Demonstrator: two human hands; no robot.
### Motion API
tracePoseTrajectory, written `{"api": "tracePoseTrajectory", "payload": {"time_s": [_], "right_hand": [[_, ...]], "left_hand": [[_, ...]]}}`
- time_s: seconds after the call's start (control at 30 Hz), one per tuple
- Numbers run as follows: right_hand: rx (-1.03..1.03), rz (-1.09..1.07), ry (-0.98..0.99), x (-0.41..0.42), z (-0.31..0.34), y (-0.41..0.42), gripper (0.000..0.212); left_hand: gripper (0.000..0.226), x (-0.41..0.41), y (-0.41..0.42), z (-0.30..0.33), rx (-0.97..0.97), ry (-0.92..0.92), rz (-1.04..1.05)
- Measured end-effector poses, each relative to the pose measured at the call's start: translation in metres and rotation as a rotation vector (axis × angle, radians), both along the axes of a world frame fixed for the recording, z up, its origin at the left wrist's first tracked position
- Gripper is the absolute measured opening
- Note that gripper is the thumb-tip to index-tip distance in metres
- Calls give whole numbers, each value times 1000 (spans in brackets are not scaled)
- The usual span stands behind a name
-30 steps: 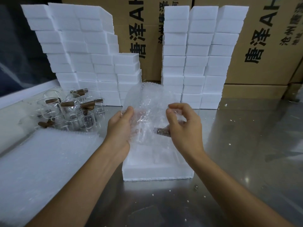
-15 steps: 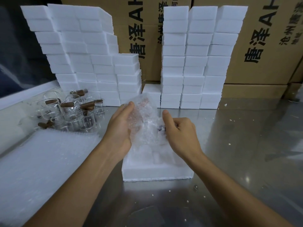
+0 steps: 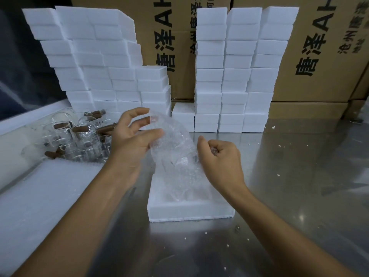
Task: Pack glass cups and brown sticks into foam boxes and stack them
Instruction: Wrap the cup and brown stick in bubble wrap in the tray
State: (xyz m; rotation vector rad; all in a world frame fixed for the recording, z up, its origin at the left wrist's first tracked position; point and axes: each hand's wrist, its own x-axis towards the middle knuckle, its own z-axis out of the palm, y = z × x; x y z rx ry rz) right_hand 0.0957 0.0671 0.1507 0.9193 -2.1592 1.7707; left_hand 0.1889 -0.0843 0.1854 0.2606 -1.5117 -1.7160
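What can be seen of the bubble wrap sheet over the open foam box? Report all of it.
The bubble wrap sheet is clear plastic covered in small bubbles, crumpled and arched upright over the open foam box. Its lower end trails down into the box's recess. The left hand touches its upper left edge with thumb and fingertips; the right hand curls round its right side. Whether anything is wrapped inside cannot be told.

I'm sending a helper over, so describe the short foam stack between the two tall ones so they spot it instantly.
Find the two tall walls of white foam boxes against the cardboard cartons. In the gap between them stands the short foam stack, only a couple of boxes high.
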Motion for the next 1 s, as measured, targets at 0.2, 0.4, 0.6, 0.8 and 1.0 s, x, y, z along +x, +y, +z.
{"api": "tracePoseTrajectory", "payload": {"time_s": [0.2,0.4,0.6,0.8,1.0], "right_hand": [[-89,-68,-25,-3,2,1,53],[-203,-77,-274,-14,1,3,55],[-221,-91,-143,-10,4,5,55],[-257,-131,-12,-5,8,5,49],[-304,-153,39,-4,11,6,46]], "left_hand": [[20,2,-1,4,-14,102,332],[29,-2,42,-13,-277,73,119],[80,-3,44,-21,-581,-109,-60],[89,1,48,-20,-821,-211,29],[55,2,50,-17,-947,-236,142]]}}
